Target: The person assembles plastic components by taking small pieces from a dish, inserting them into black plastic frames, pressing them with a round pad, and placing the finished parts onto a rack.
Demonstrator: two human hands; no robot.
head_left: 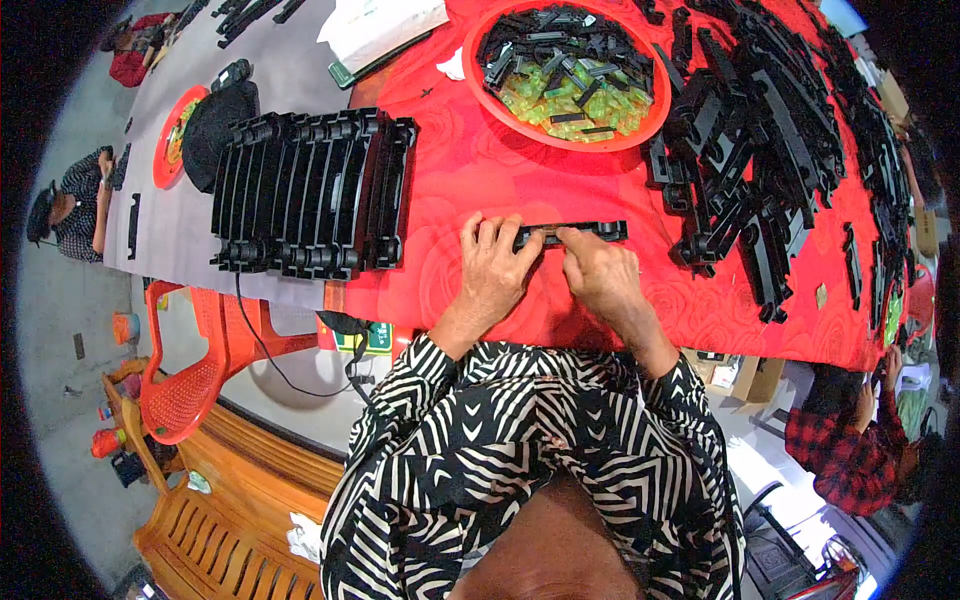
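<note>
A long black plastic part lies crosswise on the red cloth in front of me. My left hand rests over its left end, with thumb and forefinger gripping it against the table. My right hand is closed, its fingertips pressed onto the middle of the part. Whatever small piece may be between those fingertips is hidden. Left of my hands stands a row of similar black parts, set side by side. Beyond my hands, a red basin holds small black pieces and yellow-green translucent ones.
A large loose heap of black parts covers the table's right side. A black cap-like object and another red basin are at the left. White packaging lies at the back. A red plastic chair and wooden bench stand at left. Other people sit nearby.
</note>
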